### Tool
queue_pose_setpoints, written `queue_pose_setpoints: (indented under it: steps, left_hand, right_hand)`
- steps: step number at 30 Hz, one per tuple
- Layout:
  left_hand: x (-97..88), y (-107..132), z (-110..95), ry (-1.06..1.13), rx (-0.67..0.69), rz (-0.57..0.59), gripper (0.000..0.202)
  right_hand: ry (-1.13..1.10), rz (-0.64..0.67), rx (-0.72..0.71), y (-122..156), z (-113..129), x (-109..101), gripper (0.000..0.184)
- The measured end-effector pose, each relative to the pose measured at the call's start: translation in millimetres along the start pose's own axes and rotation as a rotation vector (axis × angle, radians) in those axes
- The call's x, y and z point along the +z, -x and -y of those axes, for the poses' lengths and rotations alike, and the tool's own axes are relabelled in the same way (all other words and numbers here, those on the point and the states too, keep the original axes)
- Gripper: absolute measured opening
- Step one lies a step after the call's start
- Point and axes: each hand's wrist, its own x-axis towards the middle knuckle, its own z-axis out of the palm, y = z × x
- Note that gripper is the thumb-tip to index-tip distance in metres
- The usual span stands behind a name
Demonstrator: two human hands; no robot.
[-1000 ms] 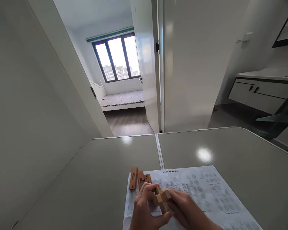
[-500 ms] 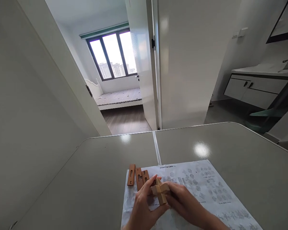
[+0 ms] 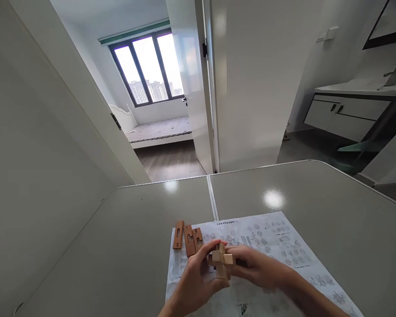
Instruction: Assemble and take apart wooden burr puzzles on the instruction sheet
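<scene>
Between my two hands, over the printed sheet, is a light wooden interlocking puzzle (image 3: 221, 264) made of crossed bars, with a black number on its upper bar. My left hand (image 3: 198, 279) is closed on it from the left, thumb at its lower end and fingers at its upper end. From the right, my right hand (image 3: 252, 266) grips its side; some of those fingertips are hidden behind it. Beyond my left hand lie reddish-brown wooden slats with cut-outs: one marked 2 (image 3: 178, 235), one marked 1 (image 3: 189, 241) and a shorter one (image 3: 197, 240).
The sheet (image 3: 284, 253), covered in small puzzle drawings, lies on a grey-green table (image 3: 125, 246) with a seam (image 3: 211, 196) down its middle. Past the table's far edge stand an open door (image 3: 189, 79), a bed (image 3: 161, 130) and a washbasin cabinet (image 3: 346, 112).
The wooden puzzle has turned a little in my hands, and its number now shows. My right hand has shifted slightly. The whole view has tilted down-right slightly; the slats lie as before.
</scene>
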Motion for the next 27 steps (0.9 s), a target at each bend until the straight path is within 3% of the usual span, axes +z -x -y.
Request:
queue_pose_setpoints:
  steps: [3, 8, 13, 20, 24, 27]
  left_hand:
    - [-1.4, -1, -3, 0.047, -0.007, 0.059, 0.079]
    - [-3.1, 0, -4, -0.012, -0.017, 0.062, 0.082]
    - [-4.6, 2, -3, -0.117, 0.005, 0.037, 0.085]
    - [-4.6, 5, -3, -0.243, 0.089, 0.006, 0.083]
    - [-3.3, 7, 2, -0.265, 0.068, -0.008, 0.093]
    - [-2.0, 7, 2, -0.292, 0.037, -0.028, 0.085]
  right_hand:
    - [-0.129, 0.033, 0.046, 2, -6, -3, 0.025]
    - [-0.207, 0.008, 0.087, 2, -11, 0, 0.026]
    - [-0.168, -0.029, 0.060, 2, -11, 1, 0.029]
    - [-0.175, -0.141, 0.083, 1, -18, 12, 0.016]
    - [-0.134, -0.241, 0.127, 1, -24, 20, 0.015]
    - [-0.077, -0.252, 0.120, 1, -22, 20, 0.009]
